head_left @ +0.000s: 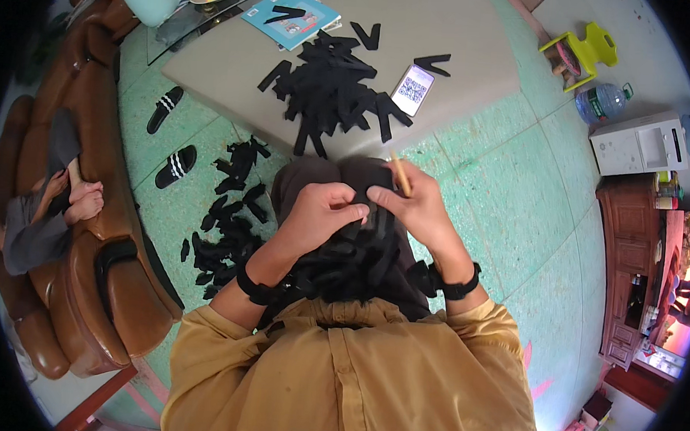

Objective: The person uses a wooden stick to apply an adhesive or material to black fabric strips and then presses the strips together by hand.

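Over my lap, my left hand [331, 212] is closed in a pinch on a black fabric strip [372, 179]. My right hand [417, 207] pinches the same strip between thumb and forefinger, close to the left fingertips. A thin light-wood stick [400, 171] also sits in my right hand, its end pointing up past the fingers. Much of the strip blends into my dark trousers, so its outline is hard to make out. Beneath my wrists, more black fabric pieces [342, 266] are heaped on my lap.
Ahead, a grey-beige padded table [467, 35] bears a pile of black folded strips [328, 82], a lit phone [412, 89] and a blue booklet [293, 19]. More black pieces [227, 240] lie on the green floor at left, near slippers [177, 168]. Another person [40, 223] sits on the brown sofa [91, 296].
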The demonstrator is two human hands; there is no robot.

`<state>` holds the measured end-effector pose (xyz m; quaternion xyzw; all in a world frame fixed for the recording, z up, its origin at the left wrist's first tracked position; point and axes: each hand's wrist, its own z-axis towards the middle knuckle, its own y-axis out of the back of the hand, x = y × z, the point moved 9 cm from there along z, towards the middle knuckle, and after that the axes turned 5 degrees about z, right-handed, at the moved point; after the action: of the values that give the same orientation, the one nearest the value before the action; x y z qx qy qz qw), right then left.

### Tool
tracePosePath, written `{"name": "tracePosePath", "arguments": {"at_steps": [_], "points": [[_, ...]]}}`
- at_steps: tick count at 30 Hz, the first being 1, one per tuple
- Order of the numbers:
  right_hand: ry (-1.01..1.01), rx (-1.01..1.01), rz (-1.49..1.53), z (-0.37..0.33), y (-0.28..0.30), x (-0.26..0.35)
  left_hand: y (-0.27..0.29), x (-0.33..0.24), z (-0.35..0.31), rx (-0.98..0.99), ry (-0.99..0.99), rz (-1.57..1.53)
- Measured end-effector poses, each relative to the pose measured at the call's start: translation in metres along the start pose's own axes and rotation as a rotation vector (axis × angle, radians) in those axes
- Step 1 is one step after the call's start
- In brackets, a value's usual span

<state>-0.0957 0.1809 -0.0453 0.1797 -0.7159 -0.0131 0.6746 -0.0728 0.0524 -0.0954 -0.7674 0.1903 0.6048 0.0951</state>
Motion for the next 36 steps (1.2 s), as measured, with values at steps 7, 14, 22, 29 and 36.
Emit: {"name": "tracePosePath", "arguments": {"at_steps": [7,14,22,29,36], "points": [[0.033,-0.133,-0.022,-0.042,-0.022,-0.014,0.014,0.007,-0.003,-0.210,0.071,-0.512],[0.026,-0.151,0.176,-0.035,-0.040,-0.030,0.012,0.007,-0.006,-0.234,0.043,-0.618],[-0.130,-0.098,0.375,-0.034,-0.042,-0.050,0.000,0.023,-0.005,-0.223,0.160,-0.837],[-0.083,-0.101,0.424,-0.031,-0.042,-0.052,-0.004,0.024,-0.004,-0.251,0.094,-0.719],[-0.261,0.185,0.510,-0.032,-0.024,-0.062,0.029,0.013,-0.010,-0.396,-0.052,-0.405]]}}
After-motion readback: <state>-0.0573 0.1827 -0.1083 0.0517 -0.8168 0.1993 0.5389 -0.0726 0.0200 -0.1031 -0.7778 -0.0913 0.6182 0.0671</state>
